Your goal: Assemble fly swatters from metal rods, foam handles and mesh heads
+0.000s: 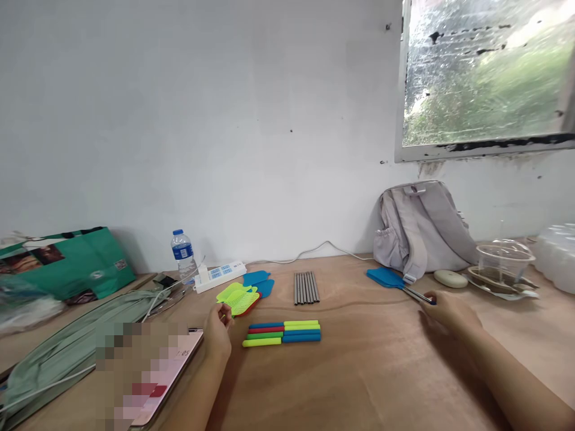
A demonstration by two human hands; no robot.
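Two bare forearms reach over a wooden desk (359, 371). At ten o'clock the left hand (217, 335), fingers curled, touches a stack of yellow-green swatter heads (237, 298). At two o'clock the right hand (449, 311) closes on the metal rod of a blue swatter (386, 278) beside a grey backpack (420, 227). Coloured handles (284, 333) and steel rods (305, 287) lie between, bare wood in front

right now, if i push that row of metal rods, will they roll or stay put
The metal rods look round and thin, so they would probably roll sideways and scatter. They lie loose, side by side on the smooth table, so little would likely stop them. They look stiff, unlikely to bend.
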